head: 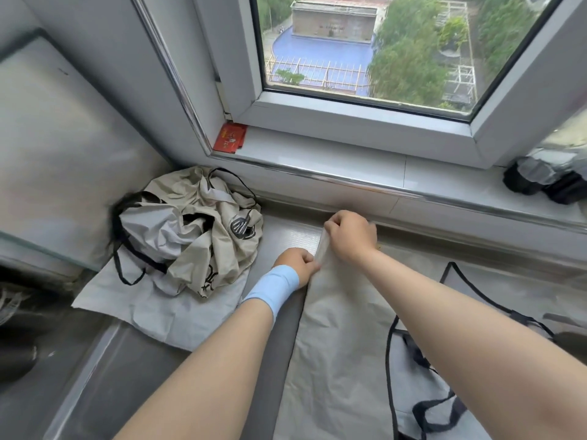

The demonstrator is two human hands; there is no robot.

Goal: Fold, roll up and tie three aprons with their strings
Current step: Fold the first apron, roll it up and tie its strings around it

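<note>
A beige apron [336,338] lies spread flat on the grey counter [279,344], its black strings [425,408] trailing at the lower right. My left hand [297,262], with a light blue band on its wrist, pinches the apron's far left edge. Just beyond it my right hand [349,233] grips the same far edge and lifts it a little off the counter. A crumpled heap of beige aprons [197,236] with black strings and a printed spatula mark sits at the left, on a flat grey sheet [152,309].
A white window sill [349,166] runs behind the counter, with a red card [229,138] in its left corner and a dark wrapped object [546,177] at its right end. A pale panel [47,154] stands to the left.
</note>
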